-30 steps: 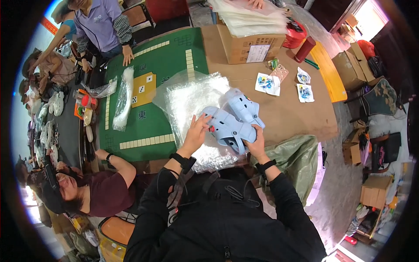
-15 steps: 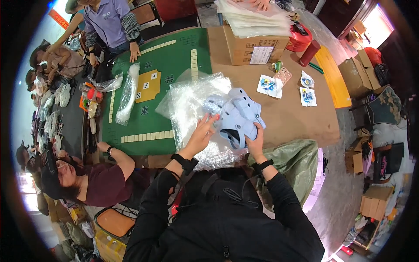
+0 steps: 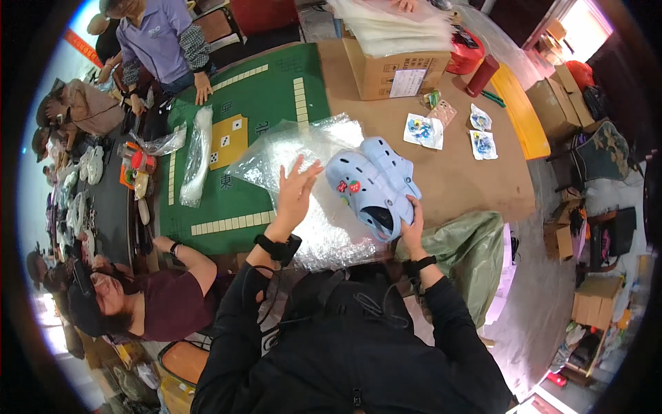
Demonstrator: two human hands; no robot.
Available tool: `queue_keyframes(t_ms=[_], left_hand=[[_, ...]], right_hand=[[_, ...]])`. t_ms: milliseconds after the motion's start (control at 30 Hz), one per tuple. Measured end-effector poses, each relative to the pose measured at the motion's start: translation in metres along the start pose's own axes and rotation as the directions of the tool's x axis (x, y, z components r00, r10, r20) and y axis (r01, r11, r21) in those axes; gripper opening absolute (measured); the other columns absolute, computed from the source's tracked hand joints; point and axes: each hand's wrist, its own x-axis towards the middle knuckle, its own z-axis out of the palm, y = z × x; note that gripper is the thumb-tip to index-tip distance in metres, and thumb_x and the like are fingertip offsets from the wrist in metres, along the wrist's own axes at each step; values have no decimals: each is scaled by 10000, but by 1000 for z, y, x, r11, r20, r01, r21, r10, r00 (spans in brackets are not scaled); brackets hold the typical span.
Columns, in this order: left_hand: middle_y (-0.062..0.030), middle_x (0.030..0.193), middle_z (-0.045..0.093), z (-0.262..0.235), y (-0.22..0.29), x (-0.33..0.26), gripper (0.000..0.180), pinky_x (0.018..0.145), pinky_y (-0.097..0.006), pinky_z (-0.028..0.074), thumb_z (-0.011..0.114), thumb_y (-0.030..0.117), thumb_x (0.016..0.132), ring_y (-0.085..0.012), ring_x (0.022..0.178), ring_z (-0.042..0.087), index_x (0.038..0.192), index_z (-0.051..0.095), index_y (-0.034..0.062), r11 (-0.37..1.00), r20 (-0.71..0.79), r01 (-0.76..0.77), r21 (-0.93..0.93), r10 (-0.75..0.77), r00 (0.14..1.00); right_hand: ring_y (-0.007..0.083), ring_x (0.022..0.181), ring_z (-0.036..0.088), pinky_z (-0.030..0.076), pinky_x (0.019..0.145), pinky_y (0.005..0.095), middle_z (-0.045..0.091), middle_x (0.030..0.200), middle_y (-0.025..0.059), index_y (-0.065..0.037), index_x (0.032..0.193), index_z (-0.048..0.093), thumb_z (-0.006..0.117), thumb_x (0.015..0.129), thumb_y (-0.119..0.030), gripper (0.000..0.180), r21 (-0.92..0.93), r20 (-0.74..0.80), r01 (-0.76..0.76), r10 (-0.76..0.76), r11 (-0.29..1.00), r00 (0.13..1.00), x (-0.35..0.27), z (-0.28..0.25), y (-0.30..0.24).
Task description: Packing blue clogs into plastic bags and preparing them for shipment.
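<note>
A pair of light blue foam clogs (image 3: 376,176) is in my right hand (image 3: 413,228), whose fingers close around the heel end at the near right. Red charms (image 3: 355,186), one like a strawberry and one like a bow, sit on the upper of the left clog. To the left of the clogs my left hand (image 3: 295,196) hovers with its fingers spread and holds nothing. Under both hands lie shiny clear plastic bags (image 3: 310,231), partly over the green mat.
Small packets of blue charms (image 3: 423,131) lie to the right, beside a pink patterned card (image 3: 445,114). A cardboard box (image 3: 389,76) with plastic bags stands at the back. A green mahjong-print mat (image 3: 255,193) covers the left; co-workers sit and stand along that side.
My left hand has come off the clogs and moved left, its fingers opening out. The clogs have turned slightly in my right hand, and the charms now show plainly.
</note>
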Motion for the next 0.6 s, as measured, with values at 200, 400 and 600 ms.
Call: queue_keyframes(t_ms=[200, 400, 600], left_hand=[[-86, 1113, 621, -18, -23, 12, 308, 1009, -357, 322, 392, 237, 973, -237, 1201, 473, 1098, 587, 34, 892, 8, 233, -387, -249, 968], [-92, 1080, 632, -10, -34, 14, 250, 988, -343, 353, 417, 179, 962, -247, 1141, 523, 1084, 594, 51, 932, 19, 176, -316, -179, 984], [-60, 1181, 587, 7, -24, 9, 249, 1069, -515, 142, 428, 112, 938, -311, 1225, 436, 1122, 593, 145, 993, 145, 0, -120, 17, 989]], right_hand=[[216, 1157, 429, 295, 1010, 326, 491, 1180, 104, -4, 1195, 459, 580, 706, -13, 504, 130, -121, 17, -1, 991, 993, 2, 2, -7], [209, 1145, 432, 300, 1004, 322, 485, 1180, 96, -16, 1214, 445, 593, 713, -27, 522, 225, -62, -7, 21, 974, 998, -3, 3, -17], [193, 1127, 440, 318, 988, 313, 485, 1169, 90, -24, 1203, 453, 622, 708, -63, 525, 40, -42, 10, -8, 999, 999, 2, 8, -7]])
